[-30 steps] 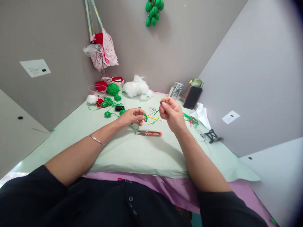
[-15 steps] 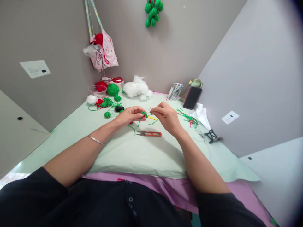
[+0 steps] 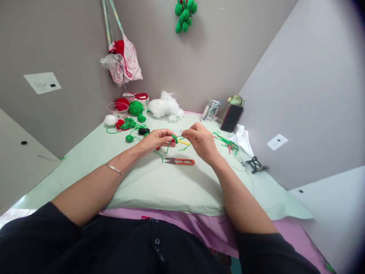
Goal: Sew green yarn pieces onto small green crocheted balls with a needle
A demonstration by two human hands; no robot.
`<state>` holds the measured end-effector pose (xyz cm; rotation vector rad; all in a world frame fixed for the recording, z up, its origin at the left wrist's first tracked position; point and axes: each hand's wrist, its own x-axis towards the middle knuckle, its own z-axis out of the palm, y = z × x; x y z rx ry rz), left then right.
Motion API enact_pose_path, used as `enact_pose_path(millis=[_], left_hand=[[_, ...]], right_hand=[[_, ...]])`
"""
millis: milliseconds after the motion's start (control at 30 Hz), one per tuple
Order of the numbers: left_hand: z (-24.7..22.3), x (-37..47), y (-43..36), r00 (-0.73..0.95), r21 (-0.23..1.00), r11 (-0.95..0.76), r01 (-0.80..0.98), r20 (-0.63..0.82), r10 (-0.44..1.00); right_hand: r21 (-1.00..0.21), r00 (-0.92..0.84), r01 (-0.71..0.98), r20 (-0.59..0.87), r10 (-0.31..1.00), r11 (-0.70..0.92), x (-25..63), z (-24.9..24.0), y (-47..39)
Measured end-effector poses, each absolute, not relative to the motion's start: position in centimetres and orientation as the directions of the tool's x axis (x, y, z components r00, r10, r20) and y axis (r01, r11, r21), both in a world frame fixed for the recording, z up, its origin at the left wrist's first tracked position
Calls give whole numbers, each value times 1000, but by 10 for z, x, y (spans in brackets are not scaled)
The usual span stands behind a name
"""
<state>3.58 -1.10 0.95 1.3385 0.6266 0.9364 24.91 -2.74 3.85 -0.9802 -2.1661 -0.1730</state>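
A small green crocheted piece [image 3: 175,139] is pinched between the thumb and fingers of my left hand [image 3: 159,138]. My right hand [image 3: 199,140] is closed at the fingertips on a thin strand of green yarn [image 3: 179,136] that runs across to the piece. Just below that strand shows a slim yellow object [image 3: 183,142]; whether it lies on the table or is held I cannot tell. Orange-handled thread snips [image 3: 180,161] lie on the table below both hands, blades pointing left. A bit of red shows under my left fingers.
Green yarn balls [image 3: 136,108], a clear tub [image 3: 117,108] and a black spool [image 3: 144,131] stand at the left back. White stuffing [image 3: 165,106] lies behind my hands. On the right are a cup of pens [image 3: 211,110], a phone [image 3: 232,118], yarn scraps [image 3: 226,142] and a black stand [image 3: 256,164].
Both hands stay almost in place. The green piece has tilted slightly in my left fingers, and my right hand has shifted very little.
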Motion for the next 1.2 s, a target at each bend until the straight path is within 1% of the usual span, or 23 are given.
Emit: enact_pose_path(millis=[300,500,600,700,767,833,900,1000,1133,1200], left_hand=[[6,34,-9,543,985,-53,-164,134,829],[5,34,-8,578,983,-68,-171,156,801],[5,34,-10,590,986,-65,-156,145,795],[5,34,-11,590,988,-58,-145,133,796],[3,35,-10,582,986,-56,-156,137,802],[2,36,-9,570,982,-55,-180,150,808],[0,37,-8,560,977,-59,-205,167,812],[-1,37,-7,546,973,-64,-222,179,818],[-2,37,-8,552,983,-63,-173,150,820],[-2,38,-10,569,988,-59,-140,129,812]], right_hand=[[-156,-463,668,678,571,727,250,37,-26],[-210,-468,632,664,583,746,247,35,-27],[-258,-461,619,646,609,742,245,33,-27],[-347,-423,606,621,659,716,242,29,-27],[-416,-412,567,605,682,711,240,28,-28],[-453,-428,521,595,681,723,237,28,-32],[-424,-450,512,608,653,747,234,29,-35],[-326,-486,543,630,606,774,232,31,-39],[-244,-532,586,604,594,773,233,29,-39],[-224,-529,605,605,596,764,232,29,-40]])
